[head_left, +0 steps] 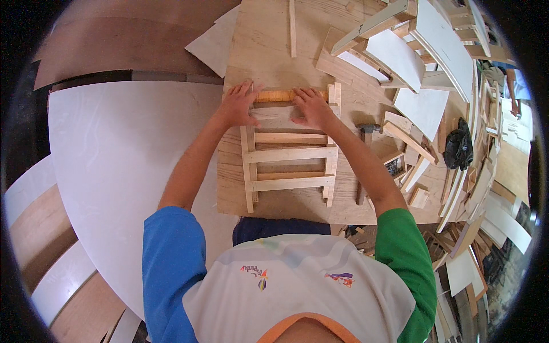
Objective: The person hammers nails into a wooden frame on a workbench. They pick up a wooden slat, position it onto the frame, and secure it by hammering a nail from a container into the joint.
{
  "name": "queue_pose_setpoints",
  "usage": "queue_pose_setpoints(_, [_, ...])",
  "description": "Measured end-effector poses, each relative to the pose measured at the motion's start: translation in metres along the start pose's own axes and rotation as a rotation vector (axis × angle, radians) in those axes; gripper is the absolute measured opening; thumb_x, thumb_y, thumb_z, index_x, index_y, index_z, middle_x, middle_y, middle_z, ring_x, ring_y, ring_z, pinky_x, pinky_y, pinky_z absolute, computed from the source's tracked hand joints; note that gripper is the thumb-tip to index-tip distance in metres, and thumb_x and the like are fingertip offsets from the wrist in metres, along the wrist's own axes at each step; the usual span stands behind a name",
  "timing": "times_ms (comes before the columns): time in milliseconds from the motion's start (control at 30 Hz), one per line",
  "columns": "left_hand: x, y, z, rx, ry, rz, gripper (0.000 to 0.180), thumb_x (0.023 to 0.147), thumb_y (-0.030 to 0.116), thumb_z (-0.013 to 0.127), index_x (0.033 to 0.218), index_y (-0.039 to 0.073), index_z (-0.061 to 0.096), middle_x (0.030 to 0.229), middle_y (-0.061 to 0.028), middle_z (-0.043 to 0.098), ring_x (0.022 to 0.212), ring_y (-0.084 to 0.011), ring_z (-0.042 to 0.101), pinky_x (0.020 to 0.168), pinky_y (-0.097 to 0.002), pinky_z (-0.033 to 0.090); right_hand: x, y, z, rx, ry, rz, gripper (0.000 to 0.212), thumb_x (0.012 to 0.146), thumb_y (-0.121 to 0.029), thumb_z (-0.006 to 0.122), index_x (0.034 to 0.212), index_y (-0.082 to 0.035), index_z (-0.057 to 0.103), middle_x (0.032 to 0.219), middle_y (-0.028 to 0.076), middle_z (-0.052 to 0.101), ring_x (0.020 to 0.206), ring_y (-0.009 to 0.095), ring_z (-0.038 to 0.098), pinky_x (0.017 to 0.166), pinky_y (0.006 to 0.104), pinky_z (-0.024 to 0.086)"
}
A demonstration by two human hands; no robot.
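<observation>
A ladder-like wooden frame (291, 154) of pale slats and rails lies on the workbench in front of me. Across its far end runs a wooden slat (274, 113), just nearer than a more orange crosspiece (273, 96). My left hand (235, 106) grips the slat's left end, thumb on the near side and fingers on the far side. Toward the other end, my right hand (312, 108) is closed over the slat, its fingers reaching the orange crosspiece. The undersides of both hands are hidden.
A hammer (361, 171) lies right of the frame, beside a small wooden box (396, 163) of dark bits, perhaps nails. White-panelled wooden assemblies (440, 48) stand at the far right, near a black plastic bag (458, 146). A large white sheet (131, 166) spreads to the left.
</observation>
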State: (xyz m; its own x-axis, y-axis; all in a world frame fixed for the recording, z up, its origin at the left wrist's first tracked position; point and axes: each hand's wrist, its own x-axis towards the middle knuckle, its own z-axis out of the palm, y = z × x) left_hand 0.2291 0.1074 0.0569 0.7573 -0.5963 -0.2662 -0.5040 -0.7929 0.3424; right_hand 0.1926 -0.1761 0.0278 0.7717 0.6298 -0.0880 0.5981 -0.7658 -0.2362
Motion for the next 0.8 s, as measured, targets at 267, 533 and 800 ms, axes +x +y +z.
queue_pose_setpoints(267, [0.006,-0.004,-0.001,0.054,-0.018,0.052,0.112,0.053,0.045,0.083,0.147,0.022,0.027,0.146,-0.0231,0.029,0.134,-0.0397,0.031,0.108,-0.0516,0.027,0.001,0.004,0.008,0.038,0.051,0.000,0.069,0.077,-0.051,0.063,0.124,-0.002,0.051,0.133,0.018,0.047,0.123,0.036,0.043,0.104,0.0508,0.030])
queue_pose_setpoints(533, [0.001,-0.003,0.004,-0.062,0.063,-0.002,0.113,0.056,0.045,0.084,0.148,0.026,0.022,0.152,-0.0180,0.017,0.136,-0.0414,0.026,0.109,-0.0515,0.029,0.006,0.003,-0.005,0.145,0.093,0.017,0.073,0.074,-0.046,0.069,0.125,0.000,0.047,0.125,0.018,0.051,0.117,0.036,0.046,0.101,0.0445,0.036])
queue_pose_setpoints(800, [0.001,-0.008,0.008,-0.050,0.153,0.043,0.102,0.064,0.044,0.079,0.147,0.023,0.024,0.148,-0.0200,0.026,0.133,-0.0405,0.032,0.107,-0.0503,0.033,0.009,0.008,0.000,0.140,0.093,-0.005,0.066,0.075,-0.045,0.068,0.122,-0.003,0.050,0.120,0.016,0.053,0.112,0.034,0.049,0.098,0.0434,0.040])
